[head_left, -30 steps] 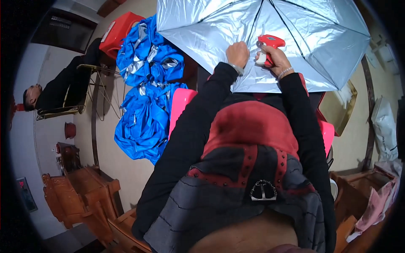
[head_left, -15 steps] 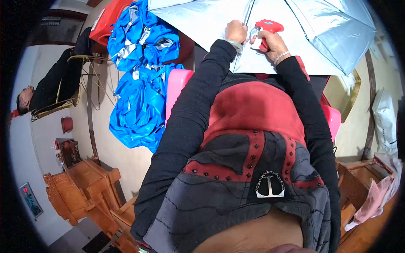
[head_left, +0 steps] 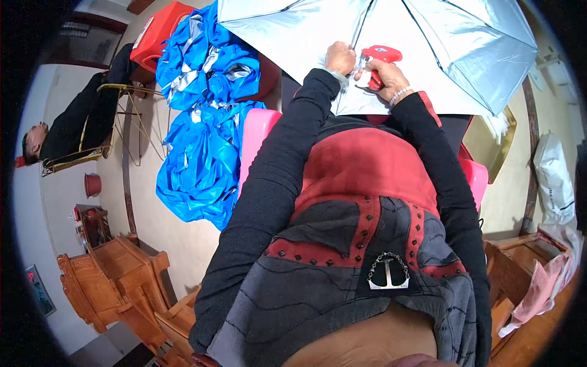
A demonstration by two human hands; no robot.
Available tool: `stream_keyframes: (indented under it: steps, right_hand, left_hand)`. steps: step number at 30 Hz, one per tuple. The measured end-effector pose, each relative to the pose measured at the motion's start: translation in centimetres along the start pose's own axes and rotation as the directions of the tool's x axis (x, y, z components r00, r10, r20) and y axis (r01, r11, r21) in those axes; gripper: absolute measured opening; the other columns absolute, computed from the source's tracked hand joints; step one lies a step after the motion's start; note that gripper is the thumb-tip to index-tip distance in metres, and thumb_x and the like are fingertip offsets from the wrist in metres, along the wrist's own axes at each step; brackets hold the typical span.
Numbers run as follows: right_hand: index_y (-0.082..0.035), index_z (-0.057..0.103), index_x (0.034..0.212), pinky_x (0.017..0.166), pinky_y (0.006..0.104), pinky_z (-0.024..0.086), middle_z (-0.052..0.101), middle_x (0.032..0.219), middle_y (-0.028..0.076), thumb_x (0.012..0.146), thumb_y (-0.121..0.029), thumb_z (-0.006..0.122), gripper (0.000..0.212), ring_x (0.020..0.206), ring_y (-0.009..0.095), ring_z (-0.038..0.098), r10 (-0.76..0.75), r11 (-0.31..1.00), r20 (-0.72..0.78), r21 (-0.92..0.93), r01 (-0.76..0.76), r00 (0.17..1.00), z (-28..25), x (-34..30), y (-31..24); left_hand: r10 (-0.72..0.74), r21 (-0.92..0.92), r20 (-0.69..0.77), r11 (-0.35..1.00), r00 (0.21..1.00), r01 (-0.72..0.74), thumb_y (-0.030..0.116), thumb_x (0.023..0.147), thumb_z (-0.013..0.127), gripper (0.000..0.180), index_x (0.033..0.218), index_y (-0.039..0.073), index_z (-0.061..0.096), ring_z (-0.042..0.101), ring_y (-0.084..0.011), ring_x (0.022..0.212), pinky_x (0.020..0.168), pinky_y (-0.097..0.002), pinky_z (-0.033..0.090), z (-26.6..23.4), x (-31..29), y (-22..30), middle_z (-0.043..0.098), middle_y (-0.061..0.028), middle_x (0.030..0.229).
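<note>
A red tool (head_left: pixel 383 53) is clasped by the right hand (head_left: pixel 389 79) over the near part of the silver umbrella (head_left: pixel 397 30); the left hand (head_left: pixel 340 58) is curled beside it, whether on cloth cannot be told. If the tool slipped, umbrella cloth could be torn.

Front centre: open umbrella (head_left: pixel 416 79); left hand (head_left: pixel 340 58) over its near part, right hand (head_left: pixel 390 78) just to the right, with hand tool (head_left: pixel 384 53) in its grip. Left of umbrella: two fabric heaps, far heap (head_left: pixel 208 61) ahead of near heap (head_left: pixel 202 162), the latter beside seat (head_left: pixel 260 131). Left of far heap: container (head_left: pixel 160 40). Far left: co-worker (head_left: pixel 73 125) on a chair (head_left: pixel 76 160). Back left: armchair (head_left: pixel 116 275). Right: box (head_left: pixel 504 147) beside umbrella's edge; farther right, bag (head_left: pixel 553 177) on floor (head_left: pixel 510 205); behind bag, cloth (head_left: pixel 541 290) over furniture (head_left: pixel 516 257)
</note>
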State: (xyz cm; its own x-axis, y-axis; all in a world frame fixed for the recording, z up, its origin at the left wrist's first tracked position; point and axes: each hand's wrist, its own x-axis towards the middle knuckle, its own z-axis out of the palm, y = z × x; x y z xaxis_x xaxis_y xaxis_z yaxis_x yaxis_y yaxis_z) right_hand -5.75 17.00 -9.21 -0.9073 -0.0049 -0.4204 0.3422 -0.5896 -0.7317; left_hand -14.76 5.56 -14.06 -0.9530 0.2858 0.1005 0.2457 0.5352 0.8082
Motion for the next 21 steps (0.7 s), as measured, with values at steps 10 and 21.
stream_keyframes:
  steps: [10,21]
  right_hand:
    - [0.006,0.048,0.087,0.061,0.0390,0.053,0.057,0.076,0.017,0.072,0.001,0.047,0.015,0.064,0.028,0.060,0.126,0.977,0.055,0.164,-0.134,0.991,-0.5,0.4,0.2]
    - [-0.003,0.047,0.100,0.078,0.0428,0.049,0.058,0.083,0.013,0.080,-0.009,0.052,0.022,0.075,0.024,0.060,0.145,0.956,0.130,0.238,-0.173,0.981,-2.7,-0.5,0.1]
  left_hand:
    - [-0.109,-0.126,0.115,0.984,0.987,0.124,0.008,0.072,0.046,0.020,0.066,-0.005,0.061,0.059,-0.0209,0.045,0.051,-0.0315,0.050,-0.8,-0.5,1.7,0.057,-0.0129,0.051]
    - [-0.157,-0.110,0.216,0.977,0.964,0.183,0.011,0.076,0.046,0.027,0.056,0.000,0.059,0.057,-0.0163,0.041,0.046,-0.0280,0.049,-0.4,-0.4,1.9,0.057,-0.0083,0.047]
